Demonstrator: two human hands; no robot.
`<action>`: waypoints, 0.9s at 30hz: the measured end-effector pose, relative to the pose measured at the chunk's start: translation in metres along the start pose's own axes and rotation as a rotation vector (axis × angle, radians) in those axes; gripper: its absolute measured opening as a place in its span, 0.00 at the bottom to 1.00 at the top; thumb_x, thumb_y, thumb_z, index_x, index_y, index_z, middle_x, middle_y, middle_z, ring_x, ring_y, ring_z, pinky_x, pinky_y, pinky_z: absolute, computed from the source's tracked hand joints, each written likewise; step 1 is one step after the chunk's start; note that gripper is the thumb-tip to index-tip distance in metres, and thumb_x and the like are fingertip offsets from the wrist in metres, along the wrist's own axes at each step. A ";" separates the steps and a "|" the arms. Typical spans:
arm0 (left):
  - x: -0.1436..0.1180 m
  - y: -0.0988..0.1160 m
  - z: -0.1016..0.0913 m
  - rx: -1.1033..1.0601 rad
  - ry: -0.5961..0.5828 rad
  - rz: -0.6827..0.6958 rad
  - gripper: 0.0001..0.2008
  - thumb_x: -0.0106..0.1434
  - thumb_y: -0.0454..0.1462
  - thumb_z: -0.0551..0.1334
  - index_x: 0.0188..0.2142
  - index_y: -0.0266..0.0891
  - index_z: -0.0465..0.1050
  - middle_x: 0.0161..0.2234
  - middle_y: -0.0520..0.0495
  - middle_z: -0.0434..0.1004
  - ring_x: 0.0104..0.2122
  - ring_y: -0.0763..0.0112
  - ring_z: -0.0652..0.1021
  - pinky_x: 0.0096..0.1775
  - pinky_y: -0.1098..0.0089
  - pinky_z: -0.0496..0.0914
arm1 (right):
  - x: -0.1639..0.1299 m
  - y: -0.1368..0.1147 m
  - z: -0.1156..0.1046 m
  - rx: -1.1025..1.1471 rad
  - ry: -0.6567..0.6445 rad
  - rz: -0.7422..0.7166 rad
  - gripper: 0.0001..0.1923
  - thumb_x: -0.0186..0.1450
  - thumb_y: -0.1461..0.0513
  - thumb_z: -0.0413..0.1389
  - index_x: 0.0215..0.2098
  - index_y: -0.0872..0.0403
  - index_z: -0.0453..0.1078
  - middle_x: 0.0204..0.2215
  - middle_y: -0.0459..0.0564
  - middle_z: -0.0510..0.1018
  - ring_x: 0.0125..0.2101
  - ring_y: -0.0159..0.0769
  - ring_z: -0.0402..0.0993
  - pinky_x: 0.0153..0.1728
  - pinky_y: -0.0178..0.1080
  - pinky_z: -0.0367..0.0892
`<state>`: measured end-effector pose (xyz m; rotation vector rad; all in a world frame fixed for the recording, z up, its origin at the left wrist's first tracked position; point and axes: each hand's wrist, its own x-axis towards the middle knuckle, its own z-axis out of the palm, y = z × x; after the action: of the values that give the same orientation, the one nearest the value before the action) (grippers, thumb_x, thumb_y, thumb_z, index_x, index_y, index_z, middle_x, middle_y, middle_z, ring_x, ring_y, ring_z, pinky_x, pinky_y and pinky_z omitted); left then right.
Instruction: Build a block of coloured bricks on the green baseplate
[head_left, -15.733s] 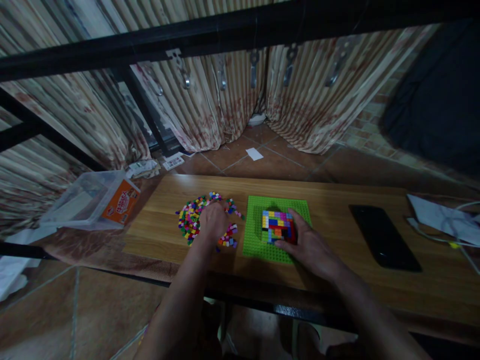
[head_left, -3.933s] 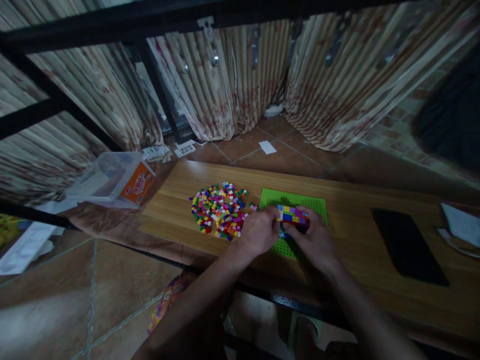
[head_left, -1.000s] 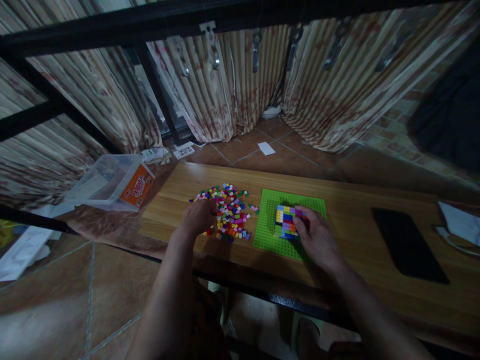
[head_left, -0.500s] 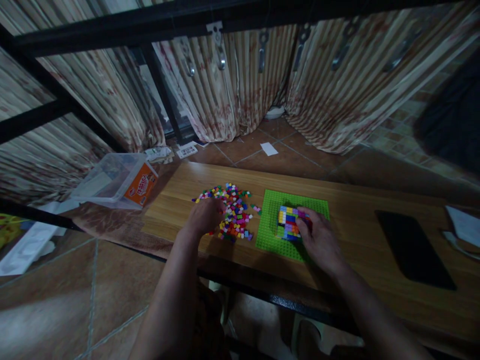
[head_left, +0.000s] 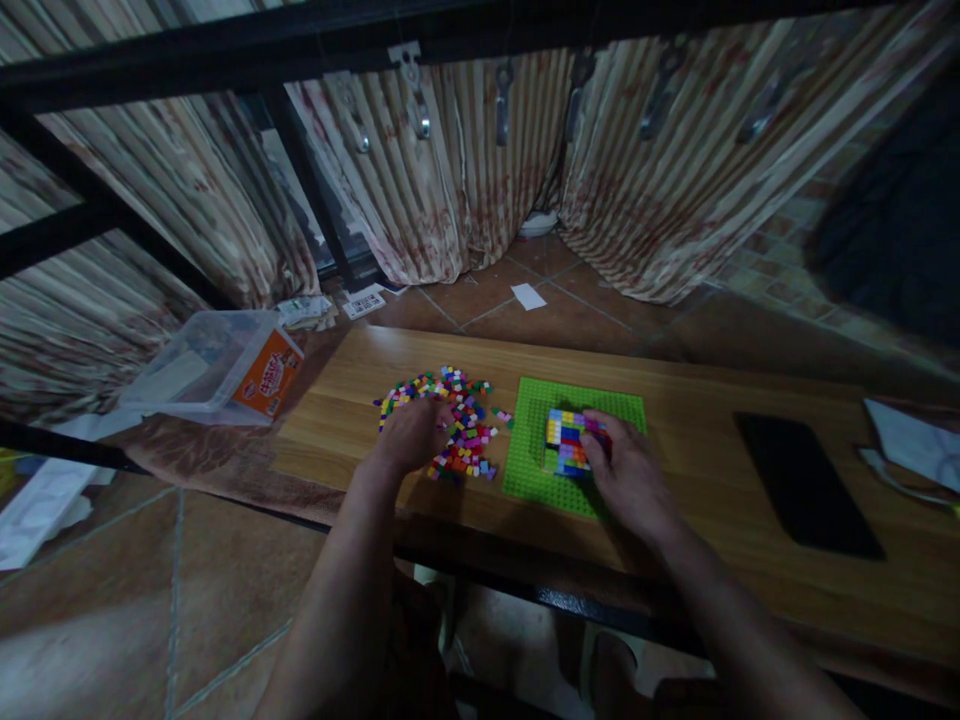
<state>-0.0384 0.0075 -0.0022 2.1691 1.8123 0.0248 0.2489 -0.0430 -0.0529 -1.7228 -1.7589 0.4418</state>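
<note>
Bricks lie loose in a multicoloured heap (head_left: 454, 425) on the wooden desk (head_left: 697, 420), just left of a green studded baseplate (head_left: 529, 455). We note the left hand (head_left: 409, 435) resting palm-down on the near-left part of that heap, fingers curled among the pieces; whether it has pinched one we cannot tell, as the fingertips are hidden. The right hand (head_left: 626, 475) sits on the baseplate, fingers loosely bent against the right side of the small block assembly (head_left: 564, 440), steadying it without enclosing it.

Risks, in our judgement:
- The heap spreads close to the near desk edge. A sweeping motion of the left hand could push pieces over it onto the tiled floor (head_left: 112, 600), where they would be hard to find in this dim light.
- Low light makes colours hard to distinguish; a wrong brick could be selected.
- Pressing a brick onto the assembly with the baseplate only lightly held could slide the plate, or split the stacked layers if force comes off-centre.
- A black phone (head_left: 806, 485) lies on the desk to the right, well apart from the work; a careless right elbow could nudge it.
- A clear plastic box (head_left: 214, 370) sits beyond the left end of the desk, out of easy reach for gathering strays.
</note>
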 end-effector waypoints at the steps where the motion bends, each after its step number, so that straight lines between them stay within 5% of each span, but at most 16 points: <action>1: 0.000 0.000 -0.001 0.003 0.005 0.005 0.10 0.57 0.34 0.59 0.37 0.38 0.77 0.37 0.44 0.81 0.39 0.63 0.79 0.41 0.70 0.70 | 0.000 0.000 0.000 -0.001 -0.001 0.002 0.22 0.68 0.52 0.44 0.54 0.52 0.66 0.48 0.58 0.73 0.48 0.48 0.68 0.53 0.54 0.62; 7: -0.001 0.010 -0.007 -0.144 0.085 0.115 0.08 0.59 0.37 0.60 0.37 0.38 0.75 0.32 0.47 0.80 0.33 0.68 0.78 0.36 0.72 0.69 | 0.000 -0.001 -0.001 0.002 0.004 -0.016 0.20 0.68 0.54 0.45 0.55 0.50 0.66 0.49 0.57 0.73 0.50 0.49 0.67 0.52 0.54 0.63; 15: -0.005 0.068 0.015 -0.304 -0.040 0.382 0.04 0.60 0.36 0.58 0.32 0.39 0.72 0.31 0.49 0.77 0.31 0.71 0.76 0.33 0.73 0.67 | 0.002 -0.005 -0.006 0.026 0.012 -0.041 0.20 0.68 0.55 0.46 0.53 0.52 0.68 0.48 0.57 0.71 0.50 0.46 0.68 0.54 0.51 0.64; 20: -0.001 0.084 0.022 -0.278 -0.054 0.394 0.06 0.61 0.37 0.59 0.34 0.38 0.73 0.34 0.48 0.78 0.33 0.69 0.76 0.35 0.72 0.68 | -0.003 -0.011 -0.011 -0.058 0.133 -0.174 0.16 0.67 0.56 0.49 0.48 0.49 0.72 0.55 0.55 0.67 0.55 0.48 0.64 0.55 0.54 0.61; 27: 0.004 0.088 0.025 -0.274 -0.047 0.406 0.08 0.62 0.39 0.59 0.34 0.38 0.74 0.33 0.47 0.78 0.33 0.69 0.76 0.35 0.72 0.68 | -0.009 -0.021 -0.012 0.015 0.057 -0.349 0.12 0.67 0.61 0.51 0.44 0.47 0.75 0.53 0.52 0.70 0.52 0.45 0.67 0.53 0.51 0.64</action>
<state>0.0519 -0.0076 -0.0050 2.2697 1.2324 0.2924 0.2395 -0.0561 -0.0323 -1.3645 -1.9579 0.2490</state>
